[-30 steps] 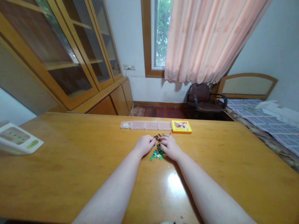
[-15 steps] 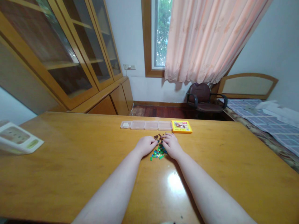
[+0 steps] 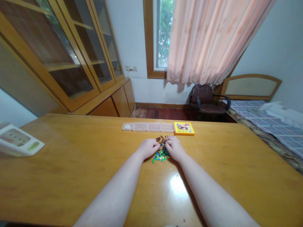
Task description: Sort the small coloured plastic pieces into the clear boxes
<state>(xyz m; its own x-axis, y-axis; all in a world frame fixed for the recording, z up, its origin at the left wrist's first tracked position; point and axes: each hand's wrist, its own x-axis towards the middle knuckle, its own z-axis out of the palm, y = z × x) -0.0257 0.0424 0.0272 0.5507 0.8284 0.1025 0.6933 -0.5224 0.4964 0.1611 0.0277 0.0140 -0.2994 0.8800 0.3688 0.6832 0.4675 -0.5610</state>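
A small heap of green, blue and pale bricks [image 3: 161, 155] lies on the wooden table [image 3: 94, 170], with brown bricks [image 3: 158, 139] at its far side. My left hand [image 3: 148, 148] rests at the heap's left edge, fingers curled together toward the bricks. At the right edge is my right hand [image 3: 174, 147], its fingers bent over the brown pieces. The fingertips of both hands nearly meet above the heap. Whatever lies between them is too small to make out.
Behind the heap stand a row of clear shallow trays [image 3: 153, 127] and a yellow box [image 3: 184, 128]. A white plastic object [image 3: 21, 140] is at the table's left edge. A chair [image 3: 204, 97], cabinet and bed lie beyond the table.
The fingers of my right hand have drawn in slightly toward me over the brown pieces. My left hand has barely moved.
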